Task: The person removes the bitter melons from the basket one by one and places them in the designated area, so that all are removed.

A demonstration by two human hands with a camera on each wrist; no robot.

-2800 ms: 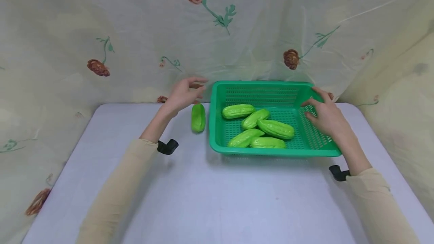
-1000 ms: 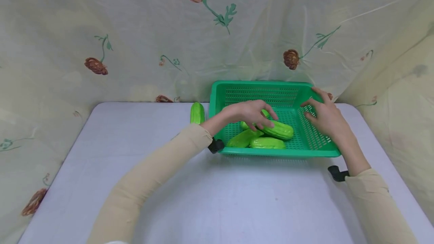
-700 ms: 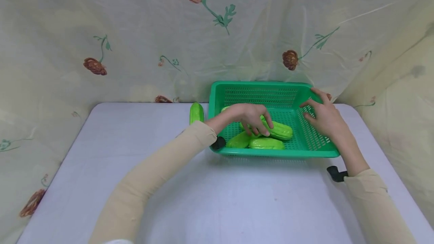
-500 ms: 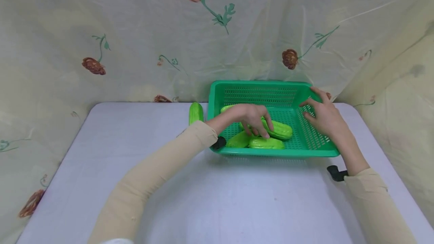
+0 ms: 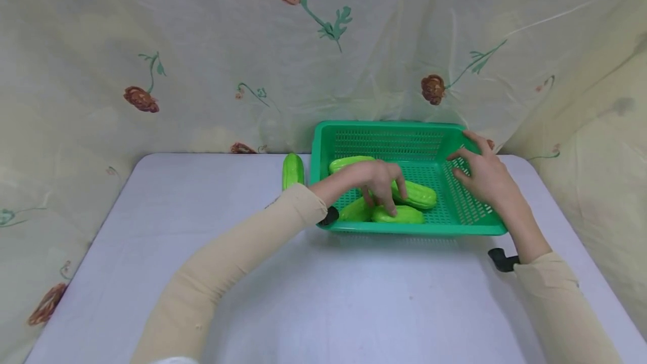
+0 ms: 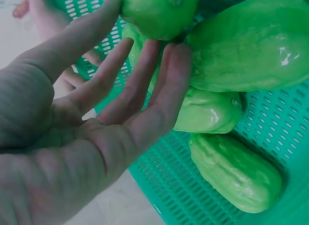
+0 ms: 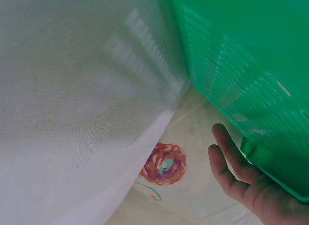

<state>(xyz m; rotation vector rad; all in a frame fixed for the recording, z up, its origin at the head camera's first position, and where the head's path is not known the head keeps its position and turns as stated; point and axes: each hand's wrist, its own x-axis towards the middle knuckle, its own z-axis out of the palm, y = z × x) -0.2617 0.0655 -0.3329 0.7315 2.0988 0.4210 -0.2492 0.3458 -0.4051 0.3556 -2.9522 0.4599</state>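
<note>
My left hand reaches down into a green plastic basket, over several bright green ridged gourds that look like bitter melons. In the head view a fingertip is over the front gourd. The left wrist view shows my thumb beside one gourd, with the fingers spread and uncurled near it. My right hand holds the basket's right rim, some fingers inside; the right wrist view shows two fingers outside the wall. One more gourd lies on the table left of the basket.
The basket stands on a white-covered table near its back edge. A flower-patterned sheet hangs close behind and at the sides. A black strap mount sits at my right wrist.
My left hand has left the gourd on the table, gone right into the basket, and lowered toward the front gourd. My right hand stays on the rim.
</note>
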